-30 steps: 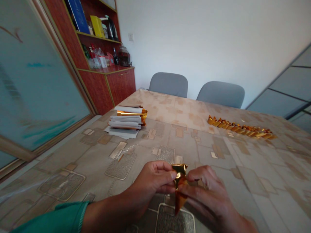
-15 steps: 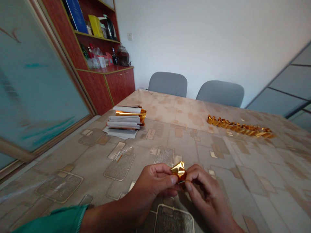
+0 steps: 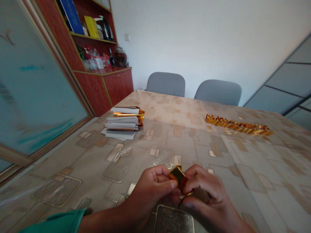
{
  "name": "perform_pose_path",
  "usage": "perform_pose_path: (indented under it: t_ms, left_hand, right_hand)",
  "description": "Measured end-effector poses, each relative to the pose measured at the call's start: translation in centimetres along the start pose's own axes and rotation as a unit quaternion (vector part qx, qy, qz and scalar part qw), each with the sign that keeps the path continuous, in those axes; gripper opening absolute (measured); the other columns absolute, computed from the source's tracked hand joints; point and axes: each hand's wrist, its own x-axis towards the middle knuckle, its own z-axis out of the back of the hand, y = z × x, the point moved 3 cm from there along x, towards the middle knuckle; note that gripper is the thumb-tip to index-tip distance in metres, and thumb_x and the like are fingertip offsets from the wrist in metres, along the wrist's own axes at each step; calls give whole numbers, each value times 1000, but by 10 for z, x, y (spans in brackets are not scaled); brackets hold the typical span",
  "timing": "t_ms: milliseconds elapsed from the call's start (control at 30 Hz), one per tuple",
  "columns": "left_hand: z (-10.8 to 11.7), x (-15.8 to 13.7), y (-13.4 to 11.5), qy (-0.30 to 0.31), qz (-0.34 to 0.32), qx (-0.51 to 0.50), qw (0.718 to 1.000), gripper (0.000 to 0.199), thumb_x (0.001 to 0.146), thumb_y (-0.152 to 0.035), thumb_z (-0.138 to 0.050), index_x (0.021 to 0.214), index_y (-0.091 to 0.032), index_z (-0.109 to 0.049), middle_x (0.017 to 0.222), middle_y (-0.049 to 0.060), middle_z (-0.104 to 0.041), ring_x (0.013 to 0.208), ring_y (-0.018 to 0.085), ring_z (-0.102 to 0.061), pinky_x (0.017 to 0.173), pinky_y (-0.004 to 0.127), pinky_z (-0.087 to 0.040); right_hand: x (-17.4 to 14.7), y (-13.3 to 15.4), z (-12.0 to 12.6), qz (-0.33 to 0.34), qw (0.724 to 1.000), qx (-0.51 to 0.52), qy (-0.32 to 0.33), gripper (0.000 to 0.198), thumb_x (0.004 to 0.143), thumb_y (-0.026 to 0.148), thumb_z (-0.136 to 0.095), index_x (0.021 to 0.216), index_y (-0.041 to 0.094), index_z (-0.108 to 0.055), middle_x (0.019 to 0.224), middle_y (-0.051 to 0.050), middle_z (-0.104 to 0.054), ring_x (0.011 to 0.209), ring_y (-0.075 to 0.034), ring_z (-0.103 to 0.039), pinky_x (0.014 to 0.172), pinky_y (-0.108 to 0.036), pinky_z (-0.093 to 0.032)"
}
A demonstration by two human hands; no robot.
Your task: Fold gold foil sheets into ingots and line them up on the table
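Observation:
Between my two hands, just above the near part of the table, is a small folded piece of gold foil paper [image 3: 177, 175]. My left hand [image 3: 155, 186] pinches its left side, thumb in front and fingers behind. At its right and lower edge, my right hand [image 3: 206, 191] grips it with thumb and fingers. My fingers cover the lower part of the piece. Farther left lies a stack of gold-and-white foil paper sheets [image 3: 124, 124]. A row of folded gold foil pieces [image 3: 238, 125] rests on the table to the right.
A patterned cloth covers the table [image 3: 189, 145]. Two grey chairs [image 3: 166, 84] stand at its far side against the wall. A red-brown cabinet [image 3: 119, 84] with bottles and a kettle is at the back left, beside a frosted glass door [image 3: 41, 81].
The gold foil piece has turned between my fingers and now shows a flat, darker face. My right thumb has moved down and away a little. The view has shifted slightly.

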Motion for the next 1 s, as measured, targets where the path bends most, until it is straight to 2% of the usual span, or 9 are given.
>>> perform_pose_path:
  t_ms: [100,200,333,467,667,867,1000]
  left_hand:
    - [-2,-2,0,1,8,-16,1000,42,61,-36,-91,78,-13,-61,67,3,-70,57,9,-63,58,20,-49]
    - [-4,-3,2,14,17,-22,1000,41,62,-34,-91,78,-13,-60,66,2,-70,56,8,-62,57,19,-48]
    - [-4,-2,6,21,20,-25,999,44,60,-35,-92,78,-14,-58,75,5,-74,65,12,-68,60,20,-50]
    - [-4,0,6,21,11,7,1000,44,59,-38,-91,76,-14,-58,74,5,-73,66,12,-68,61,22,-51]
    - [-2,1,4,12,-7,62,998,40,62,-38,-88,72,-15,-56,68,1,-68,62,12,-63,63,24,-51]
    - [1,2,3,22,-15,65,998,37,65,-37,-86,73,-15,-57,67,0,-66,62,10,-62,62,22,-50]
    - [3,2,2,34,-5,70,997,39,65,-40,-87,79,-14,-62,74,3,-70,66,13,-66,65,24,-53]
  right_hand:
    - [-1,2,2,1,1000,-12,13,7,89,20,-70,85,26,-67,86,0,-59,78,-15,-61,65,-26,-47]
    - [-2,2,3,-14,1000,-7,-23,13,87,20,-68,77,24,-61,81,1,-58,72,-14,-59,62,-26,-46]
    - [-3,-1,-2,-29,996,-29,-83,19,88,18,-59,72,23,-52,74,1,-57,66,-14,-57,56,-25,-44]
    - [-4,-6,-9,-60,990,-75,-99,20,87,17,-57,71,23,-47,69,1,-57,60,-14,-56,52,-25,-43]
    - [-5,-4,-8,-58,989,-107,-80,20,88,18,-58,71,23,-49,66,2,-55,58,-13,-53,51,-24,-40]
    - [-7,-8,-5,-60,996,-49,-33,18,92,24,-65,76,23,-57,73,2,-58,65,-13,-57,57,-26,-41]
    - [-8,-10,-2,-81,995,-47,-24,23,92,28,-67,72,22,-57,71,2,-57,64,-13,-56,57,-27,-39]
